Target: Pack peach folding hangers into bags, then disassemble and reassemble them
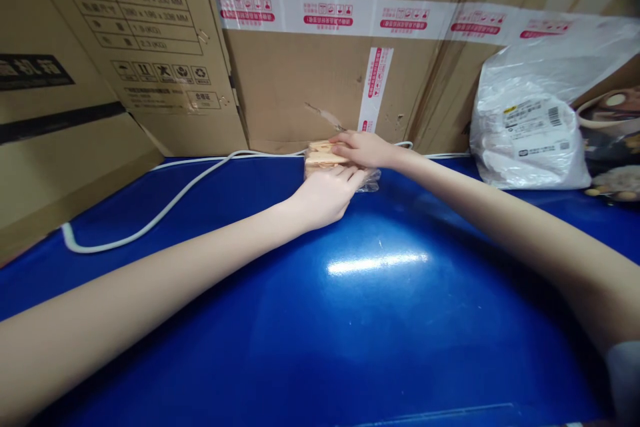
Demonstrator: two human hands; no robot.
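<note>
A small clear plastic bag (369,181) with pale tan, block-like pieces (320,158) in it rests on the blue table against the cardboard at the back. Across its front, my left hand (327,197) has its fingers bent and closed on the bag. My right hand (364,149) reaches over from the right, fingers curled on the top of the same package. Both hands hide much of it, so I cannot tell exactly what the pieces are.
Large cardboard boxes (310,73) wall off the back and left. A white cable (185,190) runs along their base and loops forward on the blue table (300,327). To the right sit a white plastic mailing bag (530,153) and a dark bag with a handle (613,140).
</note>
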